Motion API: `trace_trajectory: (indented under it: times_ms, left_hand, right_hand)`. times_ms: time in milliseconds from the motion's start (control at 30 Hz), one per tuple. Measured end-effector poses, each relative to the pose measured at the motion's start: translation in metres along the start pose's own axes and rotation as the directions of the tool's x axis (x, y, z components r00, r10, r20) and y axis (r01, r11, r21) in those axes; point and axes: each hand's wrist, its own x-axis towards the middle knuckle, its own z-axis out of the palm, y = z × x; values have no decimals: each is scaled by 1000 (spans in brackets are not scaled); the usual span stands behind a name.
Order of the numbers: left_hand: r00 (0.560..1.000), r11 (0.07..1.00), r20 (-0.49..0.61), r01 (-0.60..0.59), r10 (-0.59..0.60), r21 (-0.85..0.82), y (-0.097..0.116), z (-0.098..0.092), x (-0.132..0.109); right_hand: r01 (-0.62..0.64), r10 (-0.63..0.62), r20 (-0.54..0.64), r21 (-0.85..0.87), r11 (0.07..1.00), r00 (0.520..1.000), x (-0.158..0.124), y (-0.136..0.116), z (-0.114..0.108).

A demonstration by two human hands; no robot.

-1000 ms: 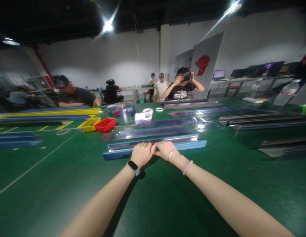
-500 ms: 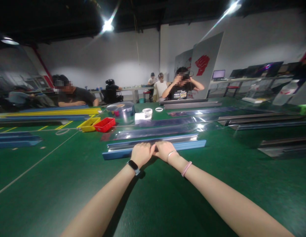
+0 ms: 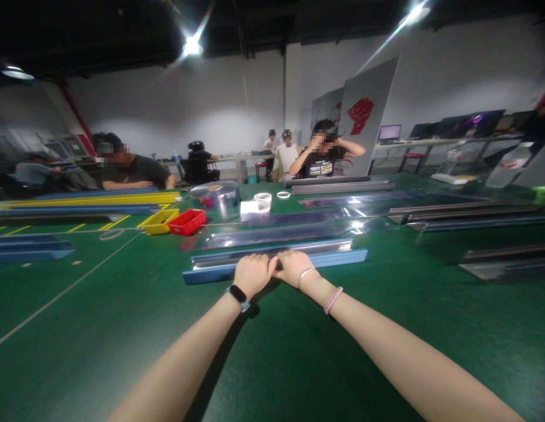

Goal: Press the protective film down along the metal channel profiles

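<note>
A long blue channel-shaped strip (image 3: 338, 258) with a shiny inner face lies crosswise on the green table (image 3: 272, 351). My left hand (image 3: 254, 274) is closed over its near edge, just left of the middle. Beside it, my right hand (image 3: 294, 268) grips the same strip, and the two thumbs meet or nearly meet. The fingertips are hidden behind the strip's near wall. Just beyond it lie clear plastic film strips (image 3: 272, 235) that reflect the lamps.
A red bin (image 3: 187, 223) and a yellow bin (image 3: 158, 223) stand ahead to the left, near a roll of clear film (image 3: 224, 199). Dark strips (image 3: 466, 214) lie at right, blue strips (image 3: 30, 249) at left. Two people (image 3: 323, 155) sit across the table.
Almost nothing differs. Both hands and the blue strip stay in place; the person across the table shifts their raised arms very slightly.
</note>
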Motion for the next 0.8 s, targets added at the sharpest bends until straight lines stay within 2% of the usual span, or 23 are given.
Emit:
trace_trajectory:
  times_ms: [367,600,800]
  left_hand:
    - [1000,999,-10,28,-27,28,-1,-1,0]
    - [999,998,-13,43,-43,46,-4,0,-1]
    - [1000,999,-26,16,-15,45,-4,-2,-1]
  right_hand:
    - [-7,4,-122,-17,1000,993,-4,-4,3]
    - [10,-11,-31,-14,1000,999,-2,0,1]
    - [22,-21,-58,10,1000,998,-3,-1,2]
